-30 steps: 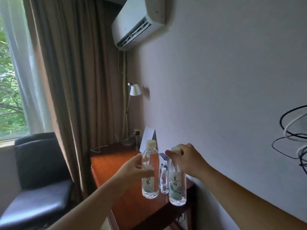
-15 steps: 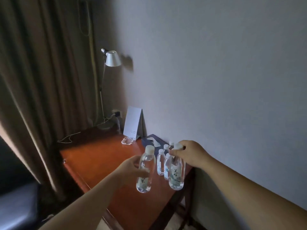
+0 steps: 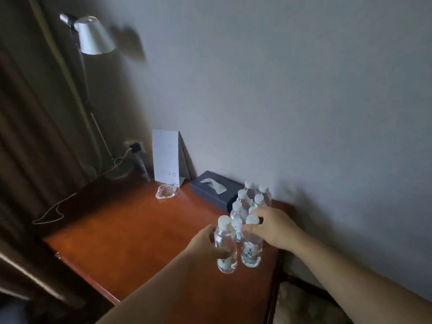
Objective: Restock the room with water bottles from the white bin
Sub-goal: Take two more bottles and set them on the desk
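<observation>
Left grip and right grip each clasp a clear plastic water bottle, nearly set down beside standing white-capped bottles just beyond them on the reddish wooden table.

Glossy reddish wood is shown on the desk. Clear, smooth plastic is seen in the water bottles. Brushed metal is shown on the lamp shade.

Clear white-capped water bottles with seemingly green-printed labels stand beside a dark blue tissue box on the reddish-brown desk.
</observation>
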Motion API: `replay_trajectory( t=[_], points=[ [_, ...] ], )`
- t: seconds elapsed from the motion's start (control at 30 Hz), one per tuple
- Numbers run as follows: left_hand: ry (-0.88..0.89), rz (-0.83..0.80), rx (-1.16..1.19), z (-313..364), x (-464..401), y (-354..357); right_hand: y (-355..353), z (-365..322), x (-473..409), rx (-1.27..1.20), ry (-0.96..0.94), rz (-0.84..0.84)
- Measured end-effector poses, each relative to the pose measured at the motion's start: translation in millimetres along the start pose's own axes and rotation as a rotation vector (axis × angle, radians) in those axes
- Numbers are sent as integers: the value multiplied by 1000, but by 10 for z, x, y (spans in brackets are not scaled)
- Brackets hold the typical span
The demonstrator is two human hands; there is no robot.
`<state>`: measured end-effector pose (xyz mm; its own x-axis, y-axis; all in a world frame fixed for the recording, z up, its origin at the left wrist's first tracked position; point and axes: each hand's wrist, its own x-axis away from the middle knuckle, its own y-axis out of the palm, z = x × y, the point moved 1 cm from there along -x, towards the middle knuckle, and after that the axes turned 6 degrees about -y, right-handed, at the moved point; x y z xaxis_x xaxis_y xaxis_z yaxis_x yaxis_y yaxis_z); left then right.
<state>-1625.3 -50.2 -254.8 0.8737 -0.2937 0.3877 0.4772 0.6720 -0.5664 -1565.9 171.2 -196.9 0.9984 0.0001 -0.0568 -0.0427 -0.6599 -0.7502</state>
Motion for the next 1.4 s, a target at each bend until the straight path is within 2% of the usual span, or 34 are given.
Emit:
replay_trajectory(
  t=[0.3, 0.57, 0.77, 1.07, 1.2, 1.27, 1.4],
  points=[
    [51, -118, -79, -256, -876, 104, 476, 312, -245, -5, 192, -32],
    [147, -265, -97, -446, -1393, 69, 684, 282, -292, -7, 395, 38],
    [154, -340, -16, -512, -1537, 77, 761, 183, -376, 28, 449, 66],
    [270, -371, -86, -504, -1568, 146, 844, 148, -428, 45, 474, 112],
    [217, -453, -112, -358, -1370, -118, 789, 107, -359, 5, 492, 124],
    [273, -403, -45, -230, -1243, -350, 697, 100, -288, -16, 519, 197],
    [548, -181, 355, 402, -916, -661, 402, 188, 44, -151, 659, 407]
  ],
)
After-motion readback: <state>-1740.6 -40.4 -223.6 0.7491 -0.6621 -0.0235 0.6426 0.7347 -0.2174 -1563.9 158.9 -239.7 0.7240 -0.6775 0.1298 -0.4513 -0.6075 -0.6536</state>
